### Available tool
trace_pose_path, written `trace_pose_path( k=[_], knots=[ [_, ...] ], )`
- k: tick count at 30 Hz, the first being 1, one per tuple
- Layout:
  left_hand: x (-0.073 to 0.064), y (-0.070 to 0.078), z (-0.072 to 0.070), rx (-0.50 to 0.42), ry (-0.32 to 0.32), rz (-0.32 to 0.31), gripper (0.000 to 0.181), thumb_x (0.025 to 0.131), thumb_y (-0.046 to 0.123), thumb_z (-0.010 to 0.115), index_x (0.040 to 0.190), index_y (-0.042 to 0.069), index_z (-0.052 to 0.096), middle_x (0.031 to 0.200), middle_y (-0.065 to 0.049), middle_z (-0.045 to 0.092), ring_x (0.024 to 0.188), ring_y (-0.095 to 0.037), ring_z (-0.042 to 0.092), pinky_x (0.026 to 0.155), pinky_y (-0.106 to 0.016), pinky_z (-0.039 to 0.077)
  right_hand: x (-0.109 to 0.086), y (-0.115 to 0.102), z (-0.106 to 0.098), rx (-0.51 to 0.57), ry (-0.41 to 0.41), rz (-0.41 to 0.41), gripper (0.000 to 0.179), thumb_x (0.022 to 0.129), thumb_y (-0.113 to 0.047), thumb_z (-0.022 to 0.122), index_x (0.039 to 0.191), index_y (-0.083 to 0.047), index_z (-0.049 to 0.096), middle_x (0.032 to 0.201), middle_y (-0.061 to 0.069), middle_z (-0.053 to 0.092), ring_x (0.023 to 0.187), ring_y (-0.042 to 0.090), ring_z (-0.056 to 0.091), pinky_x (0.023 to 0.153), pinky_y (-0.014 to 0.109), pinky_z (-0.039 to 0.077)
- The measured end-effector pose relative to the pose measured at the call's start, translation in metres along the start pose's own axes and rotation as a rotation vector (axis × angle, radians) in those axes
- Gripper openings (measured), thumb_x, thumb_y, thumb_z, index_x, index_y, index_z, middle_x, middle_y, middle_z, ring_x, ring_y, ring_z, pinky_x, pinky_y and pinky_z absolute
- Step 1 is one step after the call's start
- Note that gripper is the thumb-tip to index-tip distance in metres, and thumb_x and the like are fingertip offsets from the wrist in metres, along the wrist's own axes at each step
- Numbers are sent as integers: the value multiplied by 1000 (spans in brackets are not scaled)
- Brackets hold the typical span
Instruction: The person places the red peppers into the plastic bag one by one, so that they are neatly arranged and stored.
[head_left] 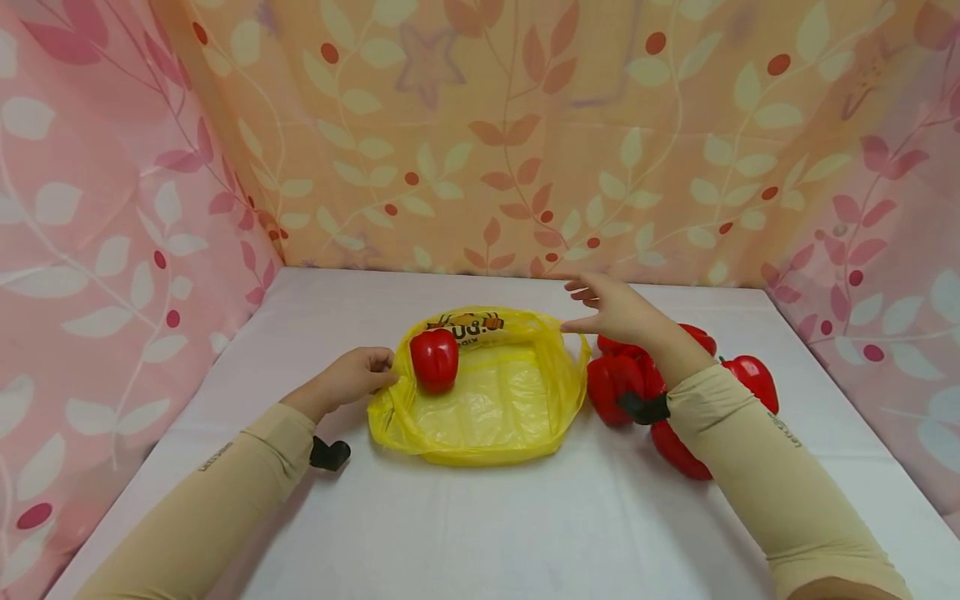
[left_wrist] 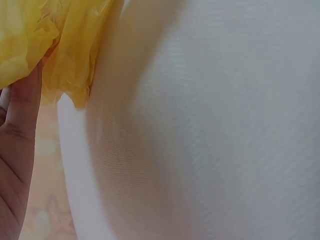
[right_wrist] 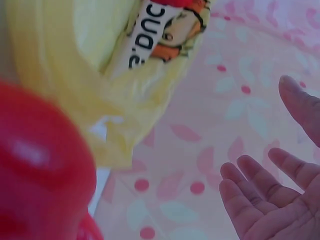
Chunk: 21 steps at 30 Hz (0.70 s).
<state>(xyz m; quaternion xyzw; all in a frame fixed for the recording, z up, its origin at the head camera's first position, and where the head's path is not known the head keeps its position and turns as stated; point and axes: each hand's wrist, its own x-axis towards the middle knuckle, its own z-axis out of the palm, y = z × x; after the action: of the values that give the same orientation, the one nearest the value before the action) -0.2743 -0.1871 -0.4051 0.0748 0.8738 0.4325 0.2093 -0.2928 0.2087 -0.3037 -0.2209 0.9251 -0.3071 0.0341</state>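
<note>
A yellow plastic bag (head_left: 480,450) lies spread wide on the table, its mouth facing up. One red bell pepper (head_left: 435,360) is inside it, near the left wall. My left hand (head_left: 348,383) pinches the bag's left rim between thumb and fingers; in the left wrist view the crumpled yellow plastic (left_wrist: 75,55) hangs by the fingers. Above the bag's right back edge my right hand (head_left: 611,312) is raised with fingers spread and nothing in it. The right wrist view shows that hand (right_wrist: 275,200) with its palm bare.
Several red bell peppers (head_left: 617,387) are heaped to the right of the bag, partly hidden under my right forearm. Another pepper (head_left: 752,379) sits at the heap's right side. Floral curtains (head_left: 480,150) stand behind the white table (head_left: 480,533) and on both sides.
</note>
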Motion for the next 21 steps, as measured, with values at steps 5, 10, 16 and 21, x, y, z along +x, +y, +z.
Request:
trace_pose_path(
  k=[5, 10, 16, 21],
  knots=[
    [-1, 1, 1, -1, 2, 1, 13, 88, 19, 60, 97, 10, 58, 86, -7, 59, 83, -22, 53, 75, -27, 47, -15, 13, -16, -5, 20, 27, 74, 75, -28, 75, 136, -14, 37, 129, 14, 48, 117, 32, 47, 96, 47, 39],
    [0, -1, 1, -6, 1, -3, 12, 88, 19, 60, 97, 11, 59, 86, -7, 59, 83, -22, 53, 75, -28, 48, -34, 24, -31, -2, 7, 93, 75, 77, -27, 74, 139, -14, 33, 131, 14, 46, 120, 34, 43, 97, 49, 36],
    [1, -3, 1, -7, 5, 4, 13, 88, 19, 60, 97, 9, 58, 85, -7, 58, 82, -21, 52, 73, -27, 47, -58, 39, -48, -16, 20, 133, 76, 77, -31, 73, 139, -12, 32, 129, 18, 47, 119, 37, 44, 96, 51, 35],
    [0, -5, 1, -4, 6, 11, 14, 88, 19, 61, 97, 8, 58, 84, -8, 57, 80, -21, 51, 71, -27, 46, -79, 52, -58, -62, 10, 168, 82, 77, -37, 71, 141, -10, 28, 131, 22, 45, 119, 41, 42, 93, 56, 36]
  ],
)
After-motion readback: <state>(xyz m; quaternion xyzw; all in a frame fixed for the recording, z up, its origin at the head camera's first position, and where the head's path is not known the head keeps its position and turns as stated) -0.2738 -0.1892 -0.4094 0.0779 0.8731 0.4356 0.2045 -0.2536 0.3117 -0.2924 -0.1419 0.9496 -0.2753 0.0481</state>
